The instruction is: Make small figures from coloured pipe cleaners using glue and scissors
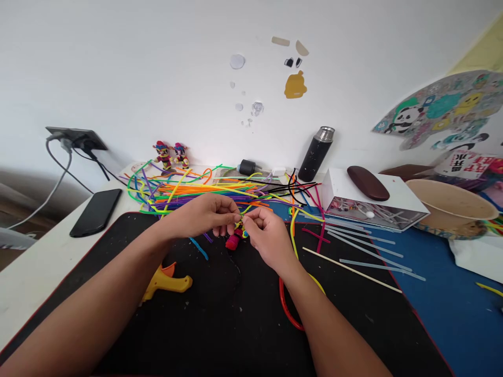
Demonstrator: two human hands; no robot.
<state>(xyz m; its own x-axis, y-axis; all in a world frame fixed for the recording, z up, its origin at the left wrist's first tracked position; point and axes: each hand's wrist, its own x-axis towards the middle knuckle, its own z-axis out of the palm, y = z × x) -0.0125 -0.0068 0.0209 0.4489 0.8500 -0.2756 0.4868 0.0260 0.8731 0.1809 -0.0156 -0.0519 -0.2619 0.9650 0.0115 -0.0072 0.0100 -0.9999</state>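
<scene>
Over the black mat, my left hand [210, 213] and my right hand [269, 235] meet, both closed with thumb and fingers pinched. Between them is a small pipe-cleaner doll [233, 241], its crimson end hanging down and bits of yellow and blue showing above. My fingers cover much of it, including the exact spot they grip. A yellow glue gun [171, 283] lies beneath my left forearm, which hides part of it. Beside my right forearm, a red and yellow ring-shaped handle [288, 309] is partly covered.
Loose coloured pipe cleaners [204, 193] are heaped behind my hands. Two finished dolls [164, 154] stand by the wall. A black phone [96, 212] lies left. At right are a black flask [316, 154], a white box [361, 196], glue sticks [369, 248], a wooden stick [351, 269] and a bowl [451, 201].
</scene>
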